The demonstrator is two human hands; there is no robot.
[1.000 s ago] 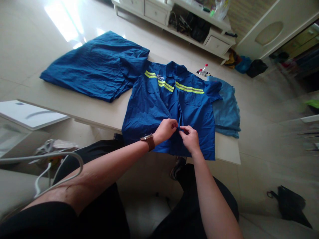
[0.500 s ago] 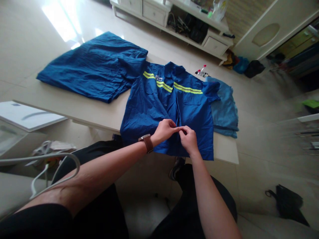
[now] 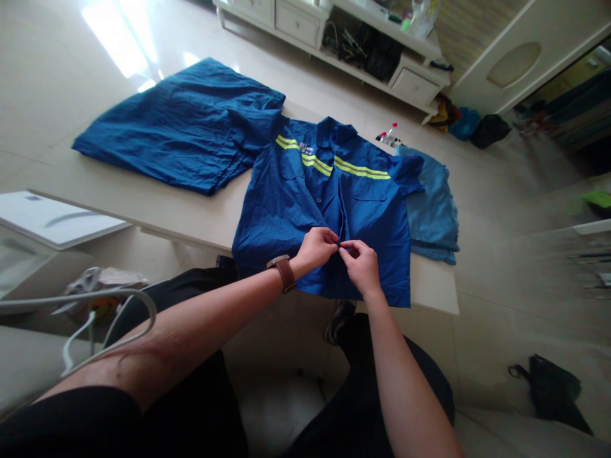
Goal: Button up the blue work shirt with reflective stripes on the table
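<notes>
Little has moved since half a second ago: both hands stay at the same spot low on the front of the shirt, and only the fingertips have shifted, the right ones drawing back a touch so that the two pinches now meet tip to tip at the middle seam. The left hand, with a brown watch on its wrist, is closed in a pinch on the left edge of the shirt's opening. The right hand is closed the same way on the right edge, the two touching. Whether a button sits between the fingers is too small to tell. The small change suggests that the fine work at this one point of the opening goes on and that the edges are held together there. The shirt lies flat and face up on the table, collar away from the person and hem hanging just over the near edge, with yellow stripes across the chest. A second dark blue garment lies spread to its left, touching its sleeve, and a paler blue garment lies partly under its right side. A white hanger rests near the person's left arm.
</notes>
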